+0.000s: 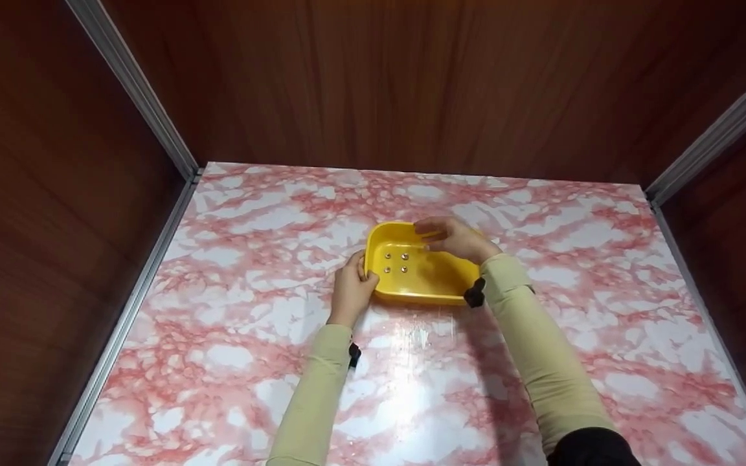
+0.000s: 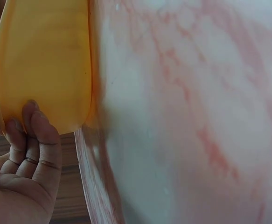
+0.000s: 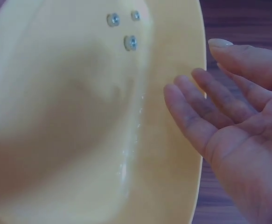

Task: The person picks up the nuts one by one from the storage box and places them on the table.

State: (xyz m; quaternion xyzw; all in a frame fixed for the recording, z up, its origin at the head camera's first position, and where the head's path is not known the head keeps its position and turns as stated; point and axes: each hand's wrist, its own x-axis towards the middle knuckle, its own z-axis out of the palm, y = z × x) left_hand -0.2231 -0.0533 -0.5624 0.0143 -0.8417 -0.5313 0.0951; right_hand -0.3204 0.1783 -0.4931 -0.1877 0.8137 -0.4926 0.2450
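Observation:
A yellow plastic bin point(image 1: 425, 275) with rounded corners sits over the marbled tabletop, its inside facing up. Several small round metal pieces point(image 1: 405, 257) show on its floor near the left end; they look like bolt ends or nuts point(image 3: 131, 43). My left hand point(image 1: 353, 288) grips the bin's left end, thumb over the rim and fingers against the outer wall, as the left wrist view shows the fingers point(image 2: 45, 135) on the yellow wall point(image 2: 47, 60). Over the far right part of the bin hovers my right hand point(image 1: 454, 239), holding nothing, its fingers point(image 3: 189, 116) loosely bent beside the far wall.
The tabletop point(image 1: 230, 356) has a glossy red and white marbled surface. Dark wood-grain panels point(image 1: 373, 84) stand behind it and at both sides, with grey metal strips point(image 1: 143, 97) along the corners. Dark bands point(image 1: 474, 293) sit on both wrists.

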